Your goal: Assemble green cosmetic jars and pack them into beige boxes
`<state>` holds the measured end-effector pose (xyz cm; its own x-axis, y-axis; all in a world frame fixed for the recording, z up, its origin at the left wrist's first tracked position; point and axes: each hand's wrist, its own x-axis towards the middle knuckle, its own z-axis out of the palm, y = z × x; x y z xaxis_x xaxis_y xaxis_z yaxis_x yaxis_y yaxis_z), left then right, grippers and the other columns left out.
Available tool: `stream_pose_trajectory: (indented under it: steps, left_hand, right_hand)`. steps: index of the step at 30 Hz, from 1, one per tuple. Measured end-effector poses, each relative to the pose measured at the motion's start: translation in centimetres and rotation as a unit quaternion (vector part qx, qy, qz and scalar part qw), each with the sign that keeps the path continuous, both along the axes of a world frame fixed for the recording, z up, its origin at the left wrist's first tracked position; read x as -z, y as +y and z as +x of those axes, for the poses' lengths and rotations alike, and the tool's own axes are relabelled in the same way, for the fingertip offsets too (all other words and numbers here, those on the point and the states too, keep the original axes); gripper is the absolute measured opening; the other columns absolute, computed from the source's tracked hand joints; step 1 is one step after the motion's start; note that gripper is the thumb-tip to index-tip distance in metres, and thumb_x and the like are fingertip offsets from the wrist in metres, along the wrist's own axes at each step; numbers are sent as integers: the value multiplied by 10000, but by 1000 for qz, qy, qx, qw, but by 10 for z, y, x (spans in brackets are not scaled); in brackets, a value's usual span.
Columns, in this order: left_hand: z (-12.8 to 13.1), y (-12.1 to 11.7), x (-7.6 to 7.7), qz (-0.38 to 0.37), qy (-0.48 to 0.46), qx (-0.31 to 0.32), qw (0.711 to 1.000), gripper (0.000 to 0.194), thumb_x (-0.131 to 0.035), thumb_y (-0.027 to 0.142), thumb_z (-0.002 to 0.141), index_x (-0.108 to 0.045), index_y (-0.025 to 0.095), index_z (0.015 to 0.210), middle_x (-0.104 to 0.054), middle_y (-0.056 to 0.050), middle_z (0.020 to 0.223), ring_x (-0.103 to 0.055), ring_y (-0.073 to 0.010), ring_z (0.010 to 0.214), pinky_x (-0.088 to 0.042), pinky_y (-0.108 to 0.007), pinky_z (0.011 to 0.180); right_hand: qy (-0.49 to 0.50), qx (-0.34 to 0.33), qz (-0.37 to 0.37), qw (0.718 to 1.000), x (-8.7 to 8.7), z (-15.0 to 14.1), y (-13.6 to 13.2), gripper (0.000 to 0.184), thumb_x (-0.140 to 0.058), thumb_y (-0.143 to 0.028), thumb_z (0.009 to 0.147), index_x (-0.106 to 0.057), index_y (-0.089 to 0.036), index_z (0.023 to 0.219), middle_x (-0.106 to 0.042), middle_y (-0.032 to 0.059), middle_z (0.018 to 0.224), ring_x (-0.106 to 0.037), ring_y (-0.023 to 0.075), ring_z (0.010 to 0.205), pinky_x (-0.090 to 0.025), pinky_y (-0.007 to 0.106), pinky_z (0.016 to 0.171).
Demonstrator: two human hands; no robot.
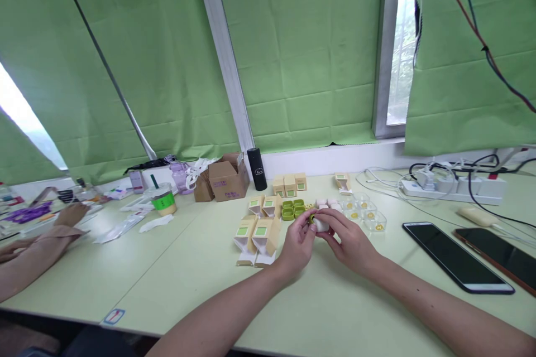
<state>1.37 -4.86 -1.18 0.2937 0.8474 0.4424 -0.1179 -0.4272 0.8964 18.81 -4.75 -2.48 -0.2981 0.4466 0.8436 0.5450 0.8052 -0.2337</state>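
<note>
Above the table my left hand (298,240) and my right hand (348,234) meet with fingers closed. My right hand grips a small white rounded piece (321,225). A small olive-yellow part (312,217) is pinched in my left fingertips, against the white piece; its kind is too small to tell. Just behind are square olive-green pieces (293,209), white-pink rounded pieces (329,202) and small yellow pieces (309,206). Clear plastic cases (374,221) with yellow centres stand to the right. Left of my hands stand several open cream cartons (266,236) with green labels.
More small cartons (290,185) stand at the back, near a black bottle (257,169) and a cardboard box (228,178). Two phones (456,256) and a power strip (456,188) with cables lie right. A drink cup (162,199) and a co-worker's arm (39,254) are left.
</note>
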Motion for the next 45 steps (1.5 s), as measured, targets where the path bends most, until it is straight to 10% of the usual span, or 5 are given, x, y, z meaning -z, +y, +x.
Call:
stream_pose_trajectory:
  steps: [45]
  left_hand:
    - [11,2,5,-27,-66,-2,997,587,-808,444,845,-600,162,1316,-666,-176,1360,-627,-302,1304,-521,-455,1115]
  right_hand:
    - [-35,21,22,999,4,1,3,488,-500,-117,995,-481,-245,1465,-648,150,1325,-690,279,1174,-661,427,893]
